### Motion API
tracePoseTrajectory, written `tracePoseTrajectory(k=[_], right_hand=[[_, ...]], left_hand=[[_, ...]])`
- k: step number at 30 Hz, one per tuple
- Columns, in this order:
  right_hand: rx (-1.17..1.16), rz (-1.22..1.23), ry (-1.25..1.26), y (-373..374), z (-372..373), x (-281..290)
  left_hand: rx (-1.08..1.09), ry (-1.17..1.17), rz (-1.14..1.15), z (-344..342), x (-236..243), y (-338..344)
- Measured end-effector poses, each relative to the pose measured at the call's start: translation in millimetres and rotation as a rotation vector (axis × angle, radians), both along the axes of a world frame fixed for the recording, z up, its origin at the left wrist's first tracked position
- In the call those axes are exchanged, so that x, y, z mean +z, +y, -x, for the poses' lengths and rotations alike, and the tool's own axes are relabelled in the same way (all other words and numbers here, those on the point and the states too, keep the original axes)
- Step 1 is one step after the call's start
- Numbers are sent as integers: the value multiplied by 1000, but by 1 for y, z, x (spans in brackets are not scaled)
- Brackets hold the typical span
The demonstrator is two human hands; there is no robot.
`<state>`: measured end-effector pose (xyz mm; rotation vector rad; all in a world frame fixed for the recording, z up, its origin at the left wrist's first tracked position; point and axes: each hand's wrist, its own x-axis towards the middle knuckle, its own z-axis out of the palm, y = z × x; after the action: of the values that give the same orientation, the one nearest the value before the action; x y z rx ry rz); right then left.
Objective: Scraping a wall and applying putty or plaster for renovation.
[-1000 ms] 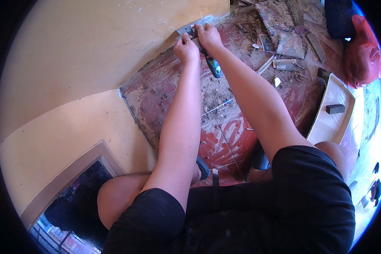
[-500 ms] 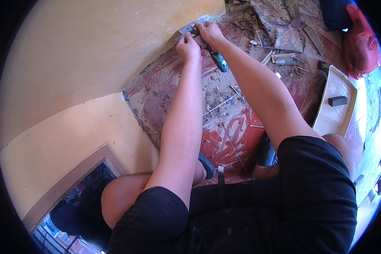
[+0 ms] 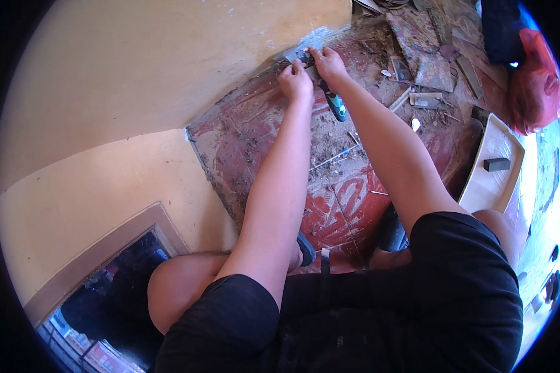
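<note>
My left hand (image 3: 295, 79) and my right hand (image 3: 330, 67) are both closed on the metal head of a scraper (image 3: 303, 57), fingers near its wide blade at the foot of the cream wall (image 3: 106, 74). The scraper's black and teal handle (image 3: 337, 107) hangs down between my forearms, over the dusty red floor tiles (image 3: 330, 224). The blade sits against pale chipped material along the wall's base; my fingers hide part of it.
Broken boards and a patterned sheet (image 3: 417, 50) lie among rubble at upper right. A red plastic bag (image 3: 534, 87) and a pale tray (image 3: 504, 143) holding a dark block (image 3: 496, 164) are on the right. A framed glass pane (image 3: 118, 292) is at lower left.
My hands and the scraper show slightly further right and lower in the picture, with the wall and floor shifting similarly. The grip looks much the same.
</note>
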<state>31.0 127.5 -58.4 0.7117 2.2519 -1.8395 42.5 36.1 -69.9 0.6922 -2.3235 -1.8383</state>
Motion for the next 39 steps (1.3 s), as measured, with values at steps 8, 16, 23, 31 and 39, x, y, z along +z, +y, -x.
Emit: tracePoseTrajectory(k=[8,16,23,31,39], right_hand=[[-38,0,5,11,27,-8],[-24,-34,15,15,27,-6],[-9,-168,124,11,25,-3],[-86,-16,45,-1,15,-6],[-31,30,-56,9,23,4]], left_hand=[[-42,-18,-56,25,6,8],[-29,11,-82,23,11,12],[-19,53,-21,19,13,8],[-75,57,118,19,1,-1],[-79,-14,-8,22,6,4]])
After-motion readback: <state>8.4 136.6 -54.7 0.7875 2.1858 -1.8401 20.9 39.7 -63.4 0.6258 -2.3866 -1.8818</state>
